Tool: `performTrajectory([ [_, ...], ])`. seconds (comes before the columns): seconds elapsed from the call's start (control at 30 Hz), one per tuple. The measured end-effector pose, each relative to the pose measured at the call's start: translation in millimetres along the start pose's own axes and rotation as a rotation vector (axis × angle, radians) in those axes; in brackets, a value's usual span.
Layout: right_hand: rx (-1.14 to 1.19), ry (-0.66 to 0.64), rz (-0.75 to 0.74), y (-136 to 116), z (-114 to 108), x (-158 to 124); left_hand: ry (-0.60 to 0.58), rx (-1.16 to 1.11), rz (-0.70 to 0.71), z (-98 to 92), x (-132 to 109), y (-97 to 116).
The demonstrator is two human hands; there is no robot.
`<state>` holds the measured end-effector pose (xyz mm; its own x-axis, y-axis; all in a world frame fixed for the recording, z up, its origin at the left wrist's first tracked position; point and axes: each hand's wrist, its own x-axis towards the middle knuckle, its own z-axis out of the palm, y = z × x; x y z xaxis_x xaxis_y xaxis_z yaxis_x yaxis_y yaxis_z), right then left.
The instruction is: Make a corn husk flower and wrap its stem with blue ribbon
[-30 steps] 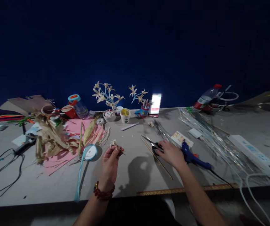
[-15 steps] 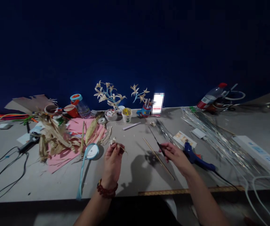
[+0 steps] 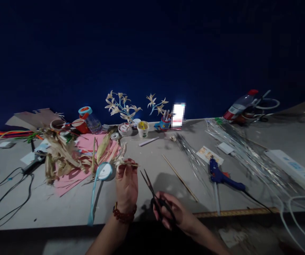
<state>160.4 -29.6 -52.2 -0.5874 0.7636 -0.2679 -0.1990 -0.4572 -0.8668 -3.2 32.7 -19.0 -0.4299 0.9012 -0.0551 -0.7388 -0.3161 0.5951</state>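
While the left hand (image 3: 127,180) pinches a small pale piece (image 3: 120,163), the right hand (image 3: 171,209) holds scissors (image 3: 150,186), blades slightly parted, tips near it, not touching yet. Beyond left grip: flower sprays (image 3: 120,106), look assembled. Left of it: dry husks (image 3: 64,154), apparently unworked.
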Motion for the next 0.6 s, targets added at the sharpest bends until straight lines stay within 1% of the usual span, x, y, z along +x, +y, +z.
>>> performTrajectory([
  [0.1, 0.028, 0.026, -0.069, -1, 7, 7, -0.048, 0.022, 0.043, -1.0, -5, -3],
  [0.27, 0.04, 0.029, -0.106, -2, 11, 14, -0.215, 0.104, 0.102, -3.9, -14, -4],
  [0.33, 0.028, 0.036, -0.112, -4, 11, 13, -0.271, 0.144, 0.135, -3.6, -16, -3],
  [0.43, -0.001, 0.041, -0.135, -10, 12, 8, -0.326, 0.185, 0.17, -1.8, -19, 0],
  [0.6, -0.037, 0.055, -0.099, -25, 17, 1, -0.397, 0.208, 0.172, 1.2, -20, 1],
])
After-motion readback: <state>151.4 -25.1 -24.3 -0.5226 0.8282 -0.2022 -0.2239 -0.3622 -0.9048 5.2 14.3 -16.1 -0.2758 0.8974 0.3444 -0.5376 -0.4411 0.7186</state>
